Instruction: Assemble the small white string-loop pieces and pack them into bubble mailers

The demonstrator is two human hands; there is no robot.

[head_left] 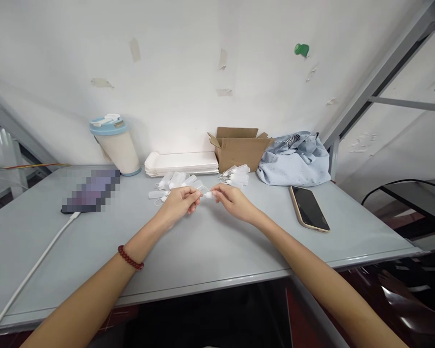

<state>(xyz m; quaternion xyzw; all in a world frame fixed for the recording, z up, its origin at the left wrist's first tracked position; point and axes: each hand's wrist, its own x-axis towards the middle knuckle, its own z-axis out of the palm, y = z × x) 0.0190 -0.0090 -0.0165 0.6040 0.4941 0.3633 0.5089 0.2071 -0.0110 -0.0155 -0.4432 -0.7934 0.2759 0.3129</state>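
Head view: left grip (pixel 179 202) and right grip (pixel 234 200) both pinch closed on one small white plastic piece (pixel 207 194) above the counter (pixel 210 246).

Probably a small packing workshop: grey worktable (pixel 210 246), cardboard box (pixel 239 152), small plastic bottles (pixel 177 181), metal racking (pixel 384 67).

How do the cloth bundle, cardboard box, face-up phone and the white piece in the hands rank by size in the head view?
1. cloth bundle
2. cardboard box
3. phone, though nearer the camera
4. white piece
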